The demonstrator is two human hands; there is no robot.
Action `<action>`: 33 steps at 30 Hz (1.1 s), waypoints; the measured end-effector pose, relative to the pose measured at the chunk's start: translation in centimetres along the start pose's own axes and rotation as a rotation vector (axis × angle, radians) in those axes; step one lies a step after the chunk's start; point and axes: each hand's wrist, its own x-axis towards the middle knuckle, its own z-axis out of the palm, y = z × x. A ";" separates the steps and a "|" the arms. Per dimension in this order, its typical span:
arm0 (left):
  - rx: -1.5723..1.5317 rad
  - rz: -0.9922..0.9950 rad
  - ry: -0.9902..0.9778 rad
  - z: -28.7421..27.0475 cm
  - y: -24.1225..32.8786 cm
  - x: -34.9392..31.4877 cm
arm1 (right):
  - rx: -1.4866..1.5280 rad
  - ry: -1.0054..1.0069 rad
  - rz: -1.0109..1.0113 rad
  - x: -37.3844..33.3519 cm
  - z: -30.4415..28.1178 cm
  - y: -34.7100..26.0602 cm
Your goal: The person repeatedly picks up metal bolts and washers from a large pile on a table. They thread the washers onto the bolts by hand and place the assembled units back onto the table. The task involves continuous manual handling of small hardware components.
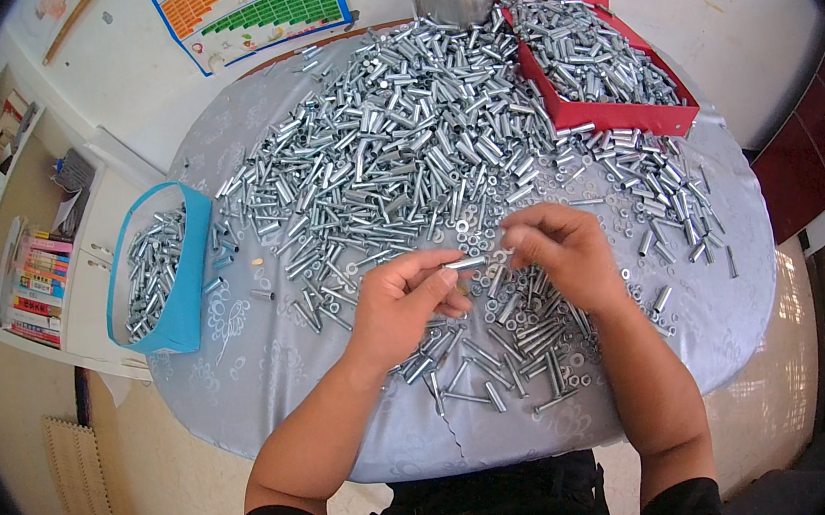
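Your left grip [402, 297] pinches a likely light, stiff, slick metal cylinder [467, 264], best held mid-length; your right grip [565, 253] I can't tell.

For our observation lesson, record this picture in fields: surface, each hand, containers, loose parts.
Surface: silvery patterned tablecloth
Left hand: holds a small metal cylinder
Right hand: beside the cylinder's free end; grip unclear
Containers: blue box at left, red box at far right, both holding metal parts
Loose parts: large heap of metal pieces; bolts and small ring-shaped pieces near the hands
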 end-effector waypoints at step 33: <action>-0.036 0.036 0.050 -0.2 -0.3 0.1 | -0.578 0.076 -0.037 -0.1 -0.2 -0.6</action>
